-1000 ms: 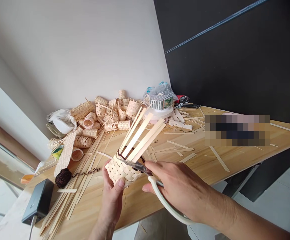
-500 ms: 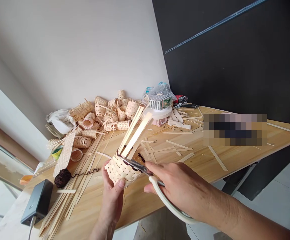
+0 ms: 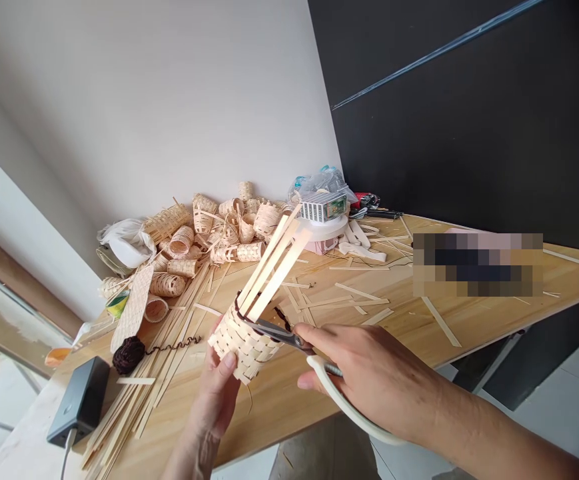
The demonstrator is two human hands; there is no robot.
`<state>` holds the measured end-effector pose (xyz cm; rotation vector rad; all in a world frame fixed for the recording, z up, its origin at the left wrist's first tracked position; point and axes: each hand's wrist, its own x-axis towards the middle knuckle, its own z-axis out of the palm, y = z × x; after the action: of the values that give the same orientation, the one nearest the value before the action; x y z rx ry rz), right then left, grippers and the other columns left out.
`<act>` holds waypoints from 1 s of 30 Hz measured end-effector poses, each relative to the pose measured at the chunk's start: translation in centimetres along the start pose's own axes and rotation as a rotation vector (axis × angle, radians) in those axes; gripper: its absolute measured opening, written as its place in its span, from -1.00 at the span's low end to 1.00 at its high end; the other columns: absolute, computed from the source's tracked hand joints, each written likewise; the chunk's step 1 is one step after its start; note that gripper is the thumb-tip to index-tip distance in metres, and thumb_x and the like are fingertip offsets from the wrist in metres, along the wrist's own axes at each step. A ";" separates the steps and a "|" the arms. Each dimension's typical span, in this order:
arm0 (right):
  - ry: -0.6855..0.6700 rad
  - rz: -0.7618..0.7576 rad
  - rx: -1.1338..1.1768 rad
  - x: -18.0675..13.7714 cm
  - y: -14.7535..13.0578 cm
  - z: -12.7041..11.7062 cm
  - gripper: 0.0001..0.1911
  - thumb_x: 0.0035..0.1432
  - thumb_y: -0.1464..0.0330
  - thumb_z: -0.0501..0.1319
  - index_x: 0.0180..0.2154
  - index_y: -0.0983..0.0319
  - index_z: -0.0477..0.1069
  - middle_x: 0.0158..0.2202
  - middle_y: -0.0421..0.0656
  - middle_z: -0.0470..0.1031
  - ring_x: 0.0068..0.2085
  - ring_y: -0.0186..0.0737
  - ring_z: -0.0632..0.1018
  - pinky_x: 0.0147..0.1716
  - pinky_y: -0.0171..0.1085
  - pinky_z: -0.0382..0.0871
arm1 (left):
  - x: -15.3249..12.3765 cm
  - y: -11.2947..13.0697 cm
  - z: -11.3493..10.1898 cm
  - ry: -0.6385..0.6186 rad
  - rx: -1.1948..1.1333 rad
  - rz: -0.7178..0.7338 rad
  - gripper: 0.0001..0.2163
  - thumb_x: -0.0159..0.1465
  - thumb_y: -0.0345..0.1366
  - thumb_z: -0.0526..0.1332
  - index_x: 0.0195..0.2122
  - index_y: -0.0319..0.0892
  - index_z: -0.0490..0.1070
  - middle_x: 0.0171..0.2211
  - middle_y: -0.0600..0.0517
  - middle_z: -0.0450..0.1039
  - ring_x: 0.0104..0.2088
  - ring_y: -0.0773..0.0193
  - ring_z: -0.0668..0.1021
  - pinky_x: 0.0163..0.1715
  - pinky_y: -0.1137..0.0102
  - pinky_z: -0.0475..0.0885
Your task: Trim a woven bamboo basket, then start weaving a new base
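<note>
My left hand (image 3: 218, 383) is closed around a small woven basket (image 3: 244, 343) of pale wood strips, tilted with its mouth toward the upper right. Dark brown yarn trims the rim, and a few long flat strips (image 3: 280, 272) stick up out of it. In my right hand (image 3: 364, 367) are white-handled scissors (image 3: 339, 400), their dark blades lying at the basket's rim by the base of the strips. The blade tips are partly hidden there, so I cannot tell whether they are parted.
Many woven baskets (image 3: 266, 220) are heaped along the wall. Long strips (image 3: 134, 393) and a brown yarn ball (image 3: 128, 355) lie at left near a grey power bank (image 3: 79, 400). Cut strips litter the wooden table (image 3: 289, 400). A white round stand (image 3: 322, 230) holds a box-like device (image 3: 323, 207).
One more upright strip shows apart from the others above the basket. The basket and my left hand have shifted slightly; the scissors stay at the rim. The whole view has moved a little.
</note>
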<state>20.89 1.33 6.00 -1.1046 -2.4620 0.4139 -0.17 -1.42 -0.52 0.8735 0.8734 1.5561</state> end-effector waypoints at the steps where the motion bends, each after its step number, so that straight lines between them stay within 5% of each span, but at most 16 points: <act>1: 0.004 0.009 -0.006 0.0 0.0 0.0 -0.80 0.00 0.25 0.25 -0.31 0.14 0.30 -0.45 -0.26 0.43 -0.43 -0.24 0.46 -0.48 -0.35 0.16 | 0.0 0.0 0.0 0.007 0.003 0.015 -0.27 0.04 -0.19 0.30 0.20 0.03 -0.04 0.12 -0.08 0.18 0.10 0.01 0.27 0.04 0.19 0.20; 11: 0.101 0.005 -0.083 -0.1 -0.5 0.4 -0.70 -0.03 0.24 0.28 -0.23 0.12 0.30 -0.43 -0.23 0.43 -0.39 -0.16 0.47 -0.45 -0.30 0.13 | -0.3 -1.4 0.9 0.023 0.021 0.097 -0.20 0.01 -0.24 0.33 0.20 0.11 -0.12 0.16 -0.04 0.11 0.12 0.05 0.24 0.07 0.21 0.17; 30: 0.023 0.024 0.031 -0.5 -0.2 0.2 -0.85 0.03 0.30 0.23 -0.38 0.17 0.26 -0.50 -0.26 0.43 -0.51 -0.30 0.43 -0.53 -0.39 0.15 | -0.2 -1.9 0.9 0.018 0.036 0.078 -0.23 -0.04 -0.18 0.35 0.17 0.03 -0.01 0.12 -0.08 0.18 0.10 0.02 0.26 0.05 0.19 0.20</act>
<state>20.94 0.78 5.83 -1.1210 -2.4163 0.4432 1.45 -1.32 -1.81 0.9308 0.8914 1.6222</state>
